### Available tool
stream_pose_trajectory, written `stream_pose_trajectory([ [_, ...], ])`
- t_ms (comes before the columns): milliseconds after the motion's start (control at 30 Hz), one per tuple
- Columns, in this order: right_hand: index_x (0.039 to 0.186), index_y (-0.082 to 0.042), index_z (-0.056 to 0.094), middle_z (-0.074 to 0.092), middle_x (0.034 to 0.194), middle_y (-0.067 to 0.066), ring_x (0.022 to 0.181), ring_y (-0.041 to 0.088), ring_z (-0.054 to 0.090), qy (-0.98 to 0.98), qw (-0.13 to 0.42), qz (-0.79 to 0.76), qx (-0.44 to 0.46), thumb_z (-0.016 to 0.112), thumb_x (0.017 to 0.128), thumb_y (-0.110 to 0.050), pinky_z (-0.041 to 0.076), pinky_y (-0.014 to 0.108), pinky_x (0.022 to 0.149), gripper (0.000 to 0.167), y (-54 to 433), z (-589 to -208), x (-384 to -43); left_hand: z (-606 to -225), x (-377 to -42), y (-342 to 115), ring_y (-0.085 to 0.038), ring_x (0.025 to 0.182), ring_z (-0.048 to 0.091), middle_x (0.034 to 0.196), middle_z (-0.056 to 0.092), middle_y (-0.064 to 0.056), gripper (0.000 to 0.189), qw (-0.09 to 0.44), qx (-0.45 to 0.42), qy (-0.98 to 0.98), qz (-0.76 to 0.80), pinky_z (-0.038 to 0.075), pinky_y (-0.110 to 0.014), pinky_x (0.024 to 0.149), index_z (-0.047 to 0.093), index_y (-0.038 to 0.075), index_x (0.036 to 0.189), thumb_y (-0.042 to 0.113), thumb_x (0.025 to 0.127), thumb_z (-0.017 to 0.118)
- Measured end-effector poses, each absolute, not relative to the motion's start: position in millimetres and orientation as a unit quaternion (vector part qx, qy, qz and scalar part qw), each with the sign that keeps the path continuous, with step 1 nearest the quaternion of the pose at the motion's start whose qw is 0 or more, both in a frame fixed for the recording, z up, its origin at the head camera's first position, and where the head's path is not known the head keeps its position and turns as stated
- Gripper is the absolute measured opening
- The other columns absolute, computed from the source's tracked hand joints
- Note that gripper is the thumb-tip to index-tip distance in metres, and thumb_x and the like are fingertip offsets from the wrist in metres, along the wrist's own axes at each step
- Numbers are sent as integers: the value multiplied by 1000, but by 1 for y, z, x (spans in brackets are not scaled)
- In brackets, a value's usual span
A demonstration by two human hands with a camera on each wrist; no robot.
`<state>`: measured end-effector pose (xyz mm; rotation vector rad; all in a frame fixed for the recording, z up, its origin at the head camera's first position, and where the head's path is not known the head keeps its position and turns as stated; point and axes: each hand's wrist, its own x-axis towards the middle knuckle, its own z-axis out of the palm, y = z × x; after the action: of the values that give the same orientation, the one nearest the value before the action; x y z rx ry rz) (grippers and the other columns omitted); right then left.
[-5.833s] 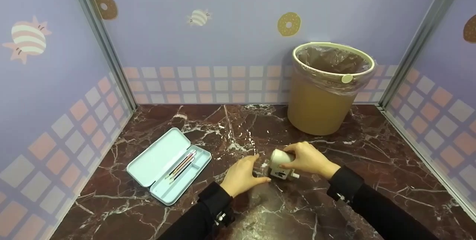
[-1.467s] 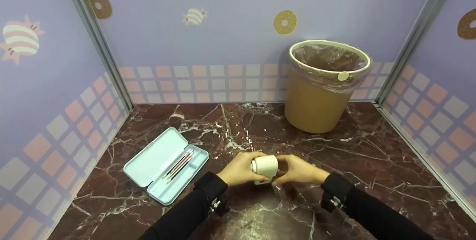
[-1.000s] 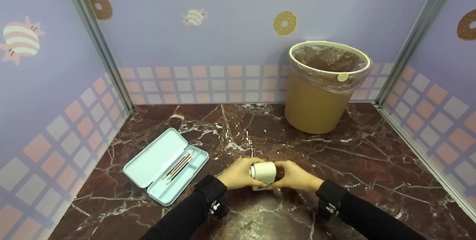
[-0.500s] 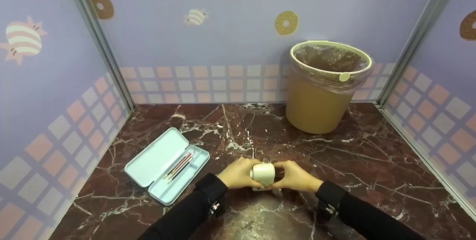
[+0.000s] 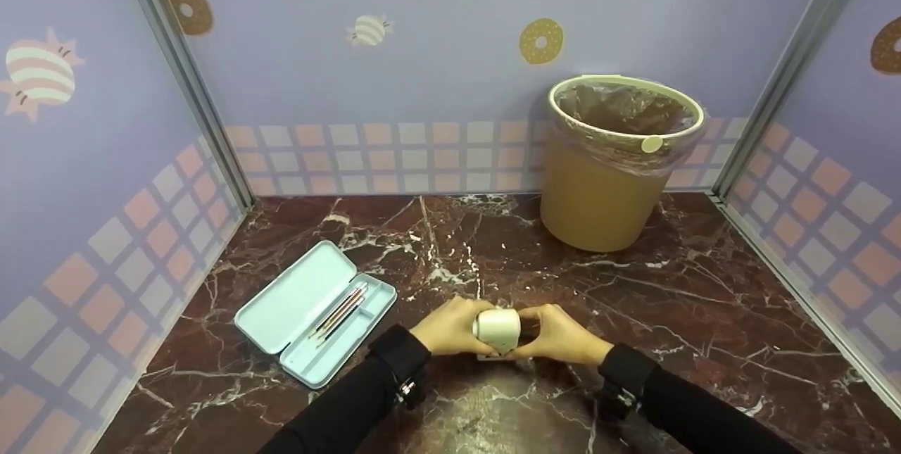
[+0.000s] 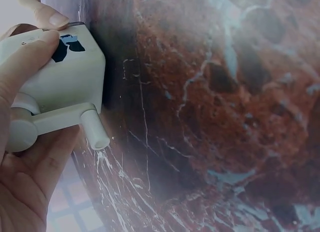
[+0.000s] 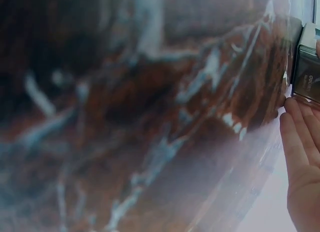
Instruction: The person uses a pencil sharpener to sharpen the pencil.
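A white crank pencil sharpener (image 5: 497,329) sits between both hands near the middle of the table. Its crank handle (image 6: 95,129) and a dark printed picture show in the left wrist view. My left hand (image 5: 450,327) grips the body from the left, thumb across the printed face. From the other side my right hand (image 5: 563,334) pinches the end where a dark see-through shavings drawer (image 7: 307,80) shows in the right wrist view; its fingers lie along that drawer. Whether the drawer has slid out at all, I cannot tell.
An open light-blue pencil case (image 5: 295,299) lies to the left, with several pencils (image 5: 341,313) inside. A tan bin (image 5: 605,193) with a plastic liner stands at the back right. Patterned walls enclose the marbled table (image 5: 669,383) at the back and sides.
Earlier the right hand alone held the sharpener while the left was open beside it. The sharpener has turned and moved slightly left, now held by both hands. Over the last second it lowered and tilted slightly.
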<state>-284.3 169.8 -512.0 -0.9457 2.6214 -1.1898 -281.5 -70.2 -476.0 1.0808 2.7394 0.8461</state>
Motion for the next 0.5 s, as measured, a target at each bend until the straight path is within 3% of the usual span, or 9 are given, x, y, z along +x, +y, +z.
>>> stream_pose_trajectory([
  [233, 120, -10, 73, 79, 115, 3, 105, 15, 75, 861, 71, -393, -314, 89, 77, -34, 58, 25, 93, 52, 171, -511, -283, -476, -280, -71, -5, 73, 59, 95, 77, -7, 53, 42, 349, 897, 270, 47, -17, 66, 71, 6, 117, 26, 72, 92],
  [500, 122, -5, 71, 78, 118, 8, 107, 19, 75, 856, 77, -400, -319, 89, 78, -29, 59, 30, 96, 53, 176, -510, -282, -477, -281, -71, -9, 77, 64, 97, 78, -7, 53, 40, 352, 895, 271, 51, -18, 69, 71, 7, 117, 27, 72, 91],
])
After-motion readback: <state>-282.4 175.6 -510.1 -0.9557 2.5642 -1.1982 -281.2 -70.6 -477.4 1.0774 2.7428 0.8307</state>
